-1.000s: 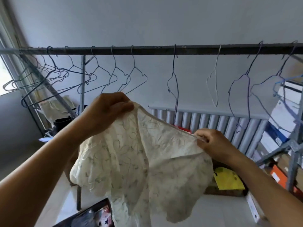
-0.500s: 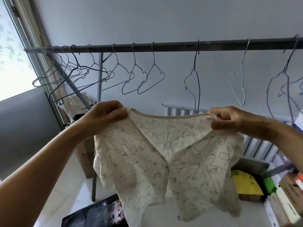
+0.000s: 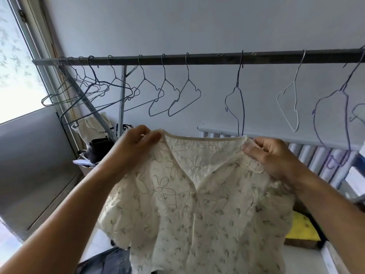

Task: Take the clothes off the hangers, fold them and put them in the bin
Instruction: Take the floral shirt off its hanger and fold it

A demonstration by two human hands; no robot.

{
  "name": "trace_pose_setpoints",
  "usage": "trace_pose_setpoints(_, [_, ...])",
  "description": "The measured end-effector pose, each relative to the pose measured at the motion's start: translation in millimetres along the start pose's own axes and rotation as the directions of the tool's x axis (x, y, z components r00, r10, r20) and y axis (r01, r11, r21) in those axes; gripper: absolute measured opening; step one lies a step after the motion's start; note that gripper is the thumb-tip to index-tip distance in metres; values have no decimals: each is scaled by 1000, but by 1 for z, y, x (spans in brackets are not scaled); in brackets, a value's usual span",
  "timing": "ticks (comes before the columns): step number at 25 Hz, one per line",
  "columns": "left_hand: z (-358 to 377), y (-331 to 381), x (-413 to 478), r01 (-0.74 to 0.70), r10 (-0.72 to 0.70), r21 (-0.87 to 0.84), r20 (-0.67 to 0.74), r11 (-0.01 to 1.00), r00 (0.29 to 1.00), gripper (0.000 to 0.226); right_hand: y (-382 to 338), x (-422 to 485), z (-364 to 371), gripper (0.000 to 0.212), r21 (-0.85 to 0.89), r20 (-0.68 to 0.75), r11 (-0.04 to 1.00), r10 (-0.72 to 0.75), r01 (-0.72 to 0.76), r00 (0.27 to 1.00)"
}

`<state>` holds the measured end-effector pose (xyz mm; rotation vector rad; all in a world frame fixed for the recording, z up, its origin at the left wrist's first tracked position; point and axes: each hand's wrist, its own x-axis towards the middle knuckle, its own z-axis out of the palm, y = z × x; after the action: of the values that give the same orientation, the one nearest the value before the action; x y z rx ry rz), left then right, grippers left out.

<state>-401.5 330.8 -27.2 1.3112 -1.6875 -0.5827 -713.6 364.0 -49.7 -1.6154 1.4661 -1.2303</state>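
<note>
Head view, the only one: the left hand (image 3: 136, 143) pinches the left shoulder of a cream embroidered blouse (image 3: 197, 194), thumb over the neckline edge. The right hand (image 3: 270, 157) pinches the other shoulder with curled fingers, bunching the fabric a little. The blouse is off any hanger and held up spread in the air in front of the person, below the rail (image 3: 217, 58), front facing the camera and hem hanging free. Empty wire hangers (image 3: 183, 95) line the rail, none visibly carrying clothes. A radiator (image 3: 308, 155) sits behind, something yellow (image 3: 302, 228) low right and a dark item (image 3: 106, 262) at the bottom edge; can't tell which is the bin, if either. Likely step: fold not yet begun. Risks: both grips are only fingertip pinches on thin, loose fabric, so one corner could slip and the blouse would drop or twist. The puffed sleeves may fold in unevenly. With no flat surface in view, a mid-air fold could come out crooked and fall open on the way to the bin.
</note>
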Motion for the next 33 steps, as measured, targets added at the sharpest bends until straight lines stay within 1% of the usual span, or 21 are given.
trace_pose_setpoints(3, [21, 6, -12, 66, -65, -103, 7, 992, 998, 27, 2, -3, 28, 36, 51, -68, 998, 27, -23, 997])
trace_pose_setpoints(6, [49, 12, -24, 97, -91, -190, 40, 977, 995, 33, -7, -8, 55, 26, 75, -99, 997, 28, -20, 995])
trace_pose_setpoints(8, [67, 18, -30, 125, -110, -263, 71, 957, 991, 33, -15, -8, 70, 22, 45, -93, 999, -13, 17, 996])
trace_pose_setpoints(10, [79, 27, -34, 166, -129, -351, 125, 922, 984, 27, -20, -7, 80, 20, 30, -81, 999, -40, 42, 996])
trace_pose_setpoints(12, [85, 37, -37, 199, -136, -431, 171, 880, 976, 21, -23, -6, 86, 23, 18, -91, 998, -54, 55, 994])
trace_pose_setpoints(14, [88, 43, -39, 213, -140, -497, 181, 841, 973, 21, -29, -8, 88, 29, -31, -105, 996, -83, 80, 991])
trace_pose_setpoints(15, [88, 46, -41, 223, -141, -527, 192, 820, 971, 25, -30, -8, 88, 32, -36, -103, 995, -92, 89, 990])
trace_pose_setpoints(17, [88, 49, -44, 233, -112, -573, 238, 786, 965, 43, -35, -11, 86, 38, 7, -74, 996, -91, 92, 993])
trace_pose_setpoints(19, [86, 49, -49, 233, -83, -588, 270, 775, 959, 59, -36, -16, 85, 37, -42, 0, 994, -104, 104, 995])
trace_pose_setpoints(21, [85, 47, -52, 259, -89, -612, 295, 747, 951, 63, -33, -19, 83, 20, -119, 67, 985, -115, 122, 991])
trace_pose_setpoints(22, [85, 45, -52, 269, -88, -621, 306, 736, 948, 62, -32, -19, 81, 10, -112, 85, 986, -112, 121, 990])
trace_pose_setpoints(23, [84, 44, -51, 252, -78, -612, 296, 749, 952, 59, -30, -17, 78, 7, -83, 91, 990, -103, 111, 991])
trace_pose_setpoints(24, [83, 40, -50, 162, -39, -554, 228, 817, 973, 52, -29, -16, 74, 11, -52, 85, 994, -90, 95, 992])
trace_pose_setpoints(25, [80, 36, -46, -5, 51, -405, 104, 914, 993, 44, -29, -15, 70, 15, -25, 74, 996, -79, 81, 994])
trace_pose_setpoints(26, [74, 34, -39, -192, 195, -149, 6, 970, 981, 46, -31, -14, 65, 16, 1, 78, 997, -80, 80, 994])
trace_pose_setpoints(27, [67, 33, -31, -341, 341, 84, 18, 936, 940, 61, -32, -14, 61, 14, 31, 104, 995, -94, 92, 990])
trace_pose_setpoints(28, [63, 33, -21, -448, 431, 218, 123, 867, 894, 78, -34, -14, 59, 11, 67, 147, 991, -122, 113, 982])
trace_pose_setpoints(29, [59, 34, -12, -490, 436, 261, 240, 832, 867, 86, -37, -14, 57, 10, 108, 186, 986, -147, 128, 971])
trace_pose_setpoints(30, [55, 37, -6, -475, 390, 240, 328, 847, 861, 83, -39, -13, 56, 9, 148, 202, 979, -169, 140, 965])
trace_pose_setpoints(32, [53, 39, 5, -350, 294, 58, 425, 935, 856, 58, -41, -9, 54, 9, 206, 136, 964, -199, 169, 971])
trace_pose_setpoints(33, [54, 39, 9, -298, 281, -29, 433, 954, 857, 48, -43, -9, 52, 9, 228, 79, 955, -212, 189, 974])
